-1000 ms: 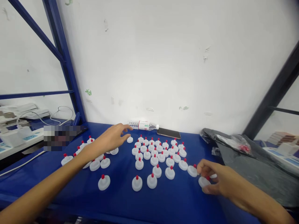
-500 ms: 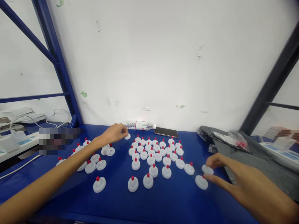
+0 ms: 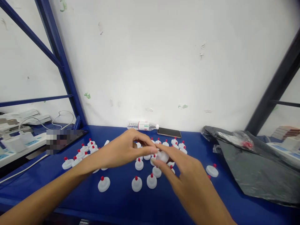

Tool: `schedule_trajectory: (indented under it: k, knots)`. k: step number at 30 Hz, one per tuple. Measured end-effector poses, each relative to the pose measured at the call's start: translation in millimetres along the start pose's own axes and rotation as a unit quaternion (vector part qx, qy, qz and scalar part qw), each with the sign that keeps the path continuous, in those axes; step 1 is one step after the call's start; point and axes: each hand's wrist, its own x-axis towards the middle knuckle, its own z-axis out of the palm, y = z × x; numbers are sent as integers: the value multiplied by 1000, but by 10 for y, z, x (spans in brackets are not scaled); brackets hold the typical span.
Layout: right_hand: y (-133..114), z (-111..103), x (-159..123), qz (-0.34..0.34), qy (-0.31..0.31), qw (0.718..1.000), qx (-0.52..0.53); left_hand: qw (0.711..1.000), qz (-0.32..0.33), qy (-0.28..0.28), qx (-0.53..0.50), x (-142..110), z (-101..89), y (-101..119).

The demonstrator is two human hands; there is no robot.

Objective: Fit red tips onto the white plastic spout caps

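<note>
My left hand (image 3: 131,148) and my right hand (image 3: 185,168) meet over the middle of the table. Between their fingertips is a white round cap (image 3: 163,156), partly hidden and blurred; no red tip shows on it. Thumb and fingers of both hands close on the cap from either side. Under and around them stand several white round caps with red tips, among them one in front (image 3: 152,181) and another beside it (image 3: 137,184). A further red-tipped cap (image 3: 212,170) sits to the right of my right hand.
On the blue table (image 3: 122,203) a clear bottle (image 3: 142,126) lies by the wall next to a phone (image 3: 169,133). Dark plastic bags (image 3: 255,168) cover the right side. Several red-tipped caps (image 3: 67,163) sit at left, near a white cable (image 3: 25,167) and power strips (image 3: 30,141).
My left hand has come from the back of the table toward the middle with a white cap. My right hand has left the red-tipped caps at right and joined it.
</note>
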Motion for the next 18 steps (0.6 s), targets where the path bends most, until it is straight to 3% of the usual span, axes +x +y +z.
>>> schedule_trajectory:
  k: [3,5,7,8,12,18]
  knots:
    - [92,-91,-13,15,44,999,-21,986,-26,30,161,58,-196,-337]
    - [151,-167,-31,25,70,997,-35,947,-80,48,307,106,-350,-672]
    - [181,-213,-48,27,78,996,-43,903,-153,12,400,156,-481,-1021]
    - [183,-222,-56,24,76,996,-45,889,-181,-23,419,179,-532,-1181]
    - [151,-191,-69,-1,47,998,-48,879,-223,-68,416,233,-642,-1631]
    - [142,-139,-56,-10,31,999,-37,891,-238,-74,379,210,-652,-1807]
